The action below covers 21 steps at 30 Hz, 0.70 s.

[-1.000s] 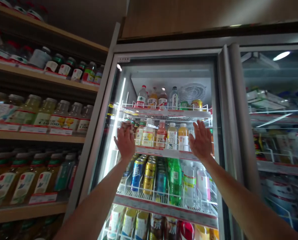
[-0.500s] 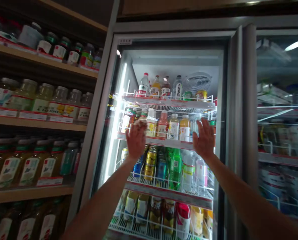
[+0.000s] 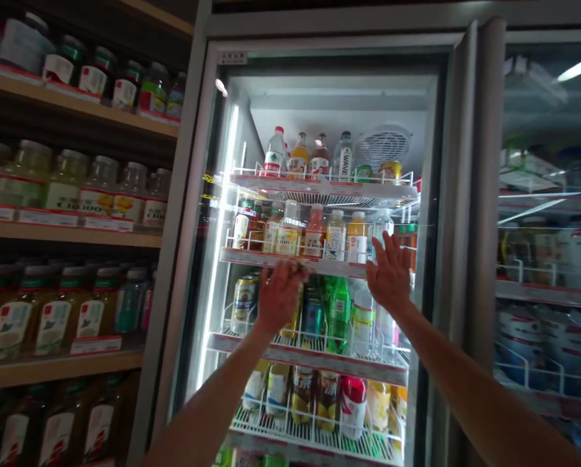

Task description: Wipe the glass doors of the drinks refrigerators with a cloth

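My left hand (image 3: 279, 298) is raised before the glass door (image 3: 332, 100) of a lit drinks fridge, level with the cans on the third shelf. A small, mottled brownish thing (image 3: 298, 266) shows at its fingertips; blur hides what it is. My right hand (image 3: 390, 275) is up at the right side of the door, fingers spread and nothing held. Whether its palm touches the glass cannot be made out. Behind the hands stand an orange juice bottle (image 3: 357, 237), a pink-red juice bottle (image 3: 315, 231) and a green bottle (image 3: 339, 314).
Wooden shelves (image 3: 71, 231) on the left carry rows of bottled drinks. A grey upright door frame (image 3: 482, 194) divides this fridge from a second glass-fronted fridge (image 3: 550, 259) on the right. Bottles and cans fill wire-fronted racks (image 3: 309, 353) inside.
My left hand has moved right and down, from the second-shelf bottles to the third-shelf cans. My right hand has shifted slightly left, still spread. The view has shifted a little.
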{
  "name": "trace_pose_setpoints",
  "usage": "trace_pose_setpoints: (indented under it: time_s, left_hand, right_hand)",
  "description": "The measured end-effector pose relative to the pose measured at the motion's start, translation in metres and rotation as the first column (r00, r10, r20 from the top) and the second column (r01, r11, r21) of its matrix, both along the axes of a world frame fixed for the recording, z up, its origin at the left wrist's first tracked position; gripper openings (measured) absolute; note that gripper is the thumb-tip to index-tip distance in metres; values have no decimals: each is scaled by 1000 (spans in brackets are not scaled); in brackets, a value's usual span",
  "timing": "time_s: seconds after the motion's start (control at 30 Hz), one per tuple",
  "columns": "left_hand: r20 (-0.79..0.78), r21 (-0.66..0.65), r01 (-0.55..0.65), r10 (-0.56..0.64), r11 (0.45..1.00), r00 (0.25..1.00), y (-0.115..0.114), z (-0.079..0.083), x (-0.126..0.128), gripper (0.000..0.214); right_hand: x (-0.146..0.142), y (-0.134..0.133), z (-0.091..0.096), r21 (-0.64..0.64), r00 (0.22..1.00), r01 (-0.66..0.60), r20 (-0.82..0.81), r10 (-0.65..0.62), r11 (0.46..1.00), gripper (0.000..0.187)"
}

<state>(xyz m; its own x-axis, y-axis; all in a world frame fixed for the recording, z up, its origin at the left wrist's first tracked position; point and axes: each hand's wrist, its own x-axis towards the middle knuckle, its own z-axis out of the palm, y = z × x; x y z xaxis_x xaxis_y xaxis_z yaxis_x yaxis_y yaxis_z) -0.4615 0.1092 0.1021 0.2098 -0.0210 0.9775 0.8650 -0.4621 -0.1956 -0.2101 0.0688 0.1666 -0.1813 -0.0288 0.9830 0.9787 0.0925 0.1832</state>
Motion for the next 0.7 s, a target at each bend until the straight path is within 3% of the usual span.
trace_pose_setpoints:
  time_s: [0.03, 0.1, 0.17, 0.27, 0.33, 0.4, 0.47, 0.53, 0.57, 0.63, 0.7]
  left_hand:
    - [172, -51, -34, 43, 998, 984, 5, 7, -21, 39]
    - [453, -117, -71, 117, 991, 884, 12, 21, -45, 43]
    - [509, -127, -74, 129, 989, 851, 10, 25, -34, 44]
    - [172, -47, -24, 32, 999, 985, -5, 10, 25, 41]
    - [-102, 23, 34, -31, 999, 994, -14, -6, 58, 43]
    - [-214, 56, 56, -43, 997, 976, -16, -19, 62, 44]
    - [-145, 35, 21, -15, 999, 989, -10, -26, 32, 41]
    - [70, -49, -45, 48, 998, 996, 1, -26, -18, 37]
    - [238, -109, -75, 99, 991, 966, 7, -24, -42, 38]
    - [533, -194, -98, 188, 976, 825, 15, -21, -74, 42]
    - [623, -209, -90, 204, 974, 755, 16, -20, -72, 44]
  right_hand:
    - [-4, -1, -8, -3, 1000, 5, -9, -5, 1000, 55]
    - [-11, -1, -23, -11, 1000, 11, 5, -11, 1000, 56]
    - [-16, -1, -31, -20, 999, 11, 33, -11, 1000, 55]
    - [-16, -1, -34, 2, 999, -8, 45, 8, 1000, 52]
    - [-13, -1, -33, 15, 998, -18, 52, 17, 1000, 50]
    - [-10, -2, -34, 16, 998, -13, 58, 12, 1000, 49]
    - [-9, -4, -39, -5, 998, 5, 64, -5, 1000, 49]
    - [-10, -5, -47, -20, 998, 19, 56, -17, 1000, 51]
    - [-12, -6, -51, -21, 999, 21, 49, -20, 1000, 53]
    - [-15, -6, -57, -17, 999, 24, 32, -23, 1000, 56]
    - [-17, -5, -61, -9, 999, 22, 25, -22, 1000, 58]
